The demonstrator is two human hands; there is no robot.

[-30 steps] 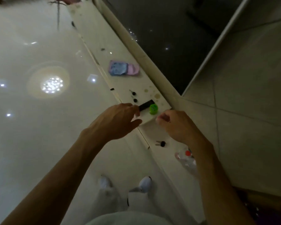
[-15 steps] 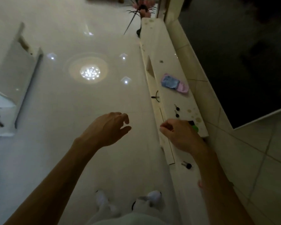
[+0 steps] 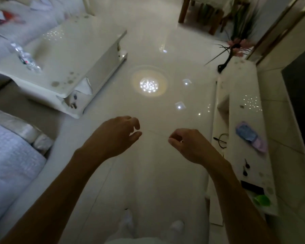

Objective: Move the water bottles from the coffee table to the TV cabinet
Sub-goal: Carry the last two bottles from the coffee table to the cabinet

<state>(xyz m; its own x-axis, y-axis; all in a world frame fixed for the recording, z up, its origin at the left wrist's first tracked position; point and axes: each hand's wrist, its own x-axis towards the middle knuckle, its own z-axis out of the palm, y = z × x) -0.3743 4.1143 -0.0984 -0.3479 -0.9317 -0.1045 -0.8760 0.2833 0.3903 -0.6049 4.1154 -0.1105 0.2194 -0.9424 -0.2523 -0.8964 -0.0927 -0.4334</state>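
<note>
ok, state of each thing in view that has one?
left hand: holds nothing, fingers loosely curled, over the floor.
right hand: holds nothing, fingers loosely curled.
water bottles: lying on the coffee table, untouched; blurred.
pouch: lying flat on the TV cabinet.
vase: standing at the cabinet's far end.
</note>
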